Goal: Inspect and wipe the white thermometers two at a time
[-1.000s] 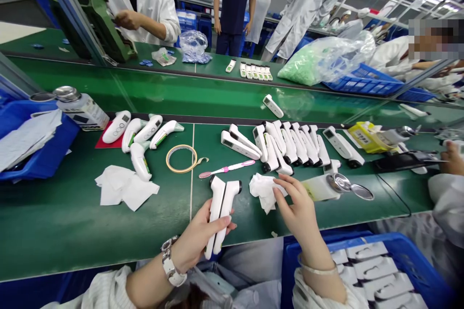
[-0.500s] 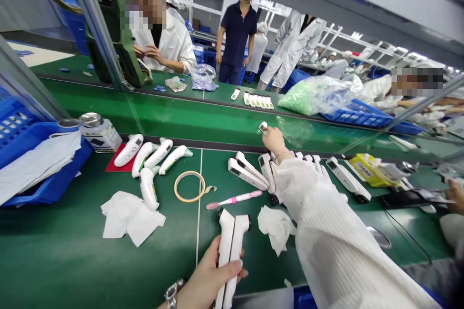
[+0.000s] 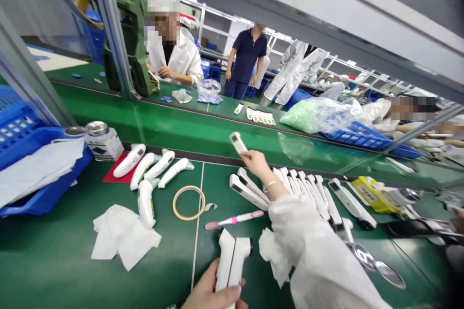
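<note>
My left hand (image 3: 217, 289) is closed around two white infrared thermometers (image 3: 232, 263), held upright side by side at the bottom middle. My right hand (image 3: 255, 161) reaches forward, its fingers gripping one end of another white thermometer (image 3: 238, 142) at the edge of the green belt (image 3: 174, 125). Below that hand lie two white thermometers (image 3: 250, 190), and a row of several more (image 3: 308, 190) extends to the right of the wrist. A pink and white toothbrush (image 3: 235, 219) rests between my hands, near a tape roll (image 3: 174, 203). White cloths (image 3: 125, 236) lie at the left.
Several rounder white thermometers (image 3: 145, 203) lie at the left, one on a red card (image 3: 118, 169). A blue basket (image 3: 47, 198) with papers and a metal-lidded bottle (image 3: 103, 140) stand beyond. A yellow box (image 3: 375, 193) is at the right. A co-worker (image 3: 174, 58) sits across the belt.
My right hand has come leftward and back, and more of the thermometer in it now shows. My left hand keeps its two thermometers. The view has shifted slightly.
</note>
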{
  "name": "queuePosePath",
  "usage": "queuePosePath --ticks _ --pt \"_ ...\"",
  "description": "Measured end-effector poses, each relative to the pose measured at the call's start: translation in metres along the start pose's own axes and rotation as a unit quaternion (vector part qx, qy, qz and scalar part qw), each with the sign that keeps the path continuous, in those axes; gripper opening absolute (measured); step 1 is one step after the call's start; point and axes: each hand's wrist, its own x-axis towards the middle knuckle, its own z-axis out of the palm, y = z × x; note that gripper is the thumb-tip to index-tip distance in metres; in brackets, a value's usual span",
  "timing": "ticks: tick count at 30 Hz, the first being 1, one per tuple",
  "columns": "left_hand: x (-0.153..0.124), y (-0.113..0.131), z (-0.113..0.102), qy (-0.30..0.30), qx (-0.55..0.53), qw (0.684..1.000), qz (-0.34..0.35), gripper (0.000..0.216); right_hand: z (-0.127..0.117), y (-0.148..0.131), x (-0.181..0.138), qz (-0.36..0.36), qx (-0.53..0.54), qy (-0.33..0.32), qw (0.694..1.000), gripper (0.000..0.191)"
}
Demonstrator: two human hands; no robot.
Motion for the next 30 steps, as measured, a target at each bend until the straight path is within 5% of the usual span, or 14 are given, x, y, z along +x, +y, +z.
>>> queuePosePath --ticks 4,7,13,17,22,27,30 --pt "-0.015 0.006 0.011 0.013 -0.001 1.0 0.008 0.062 0.028 -0.048 -0.061 -0.129 0.031 -0.035 0.991 0.018" --pt "-0.019 0.005 0.013 0.002 0.012 1.0 0.024 0.048 0.027 -0.053 -0.106 -0.158 0.039 -0.043 0.986 0.021" --pt "-0.019 0.003 0.011 0.008 0.031 0.999 0.036 0.043 0.005 -0.007 -0.201 -0.137 0.031 -0.017 0.99 0.024" --pt "-0.02 0.005 0.013 0.011 0.033 0.999 0.024 0.043 0.032 0.026 -0.253 -0.067 0.079 0.116 0.988 0.018" --pt "-0.021 0.005 0.015 0.024 0.071 0.997 0.026 0.049 0.049 0.005 -0.275 -0.01 0.184 0.169 0.968 0.015" --pt "-0.018 0.003 0.015 0.035 0.107 0.993 0.044 0.047 0.039 -0.046 -0.259 -0.105 0.284 0.138 0.943 0.025" --pt "-0.017 0.003 0.015 0.039 0.121 0.991 0.038 0.045 0.042 -0.048 -0.242 -0.103 0.24 0.192 0.946 0.017"
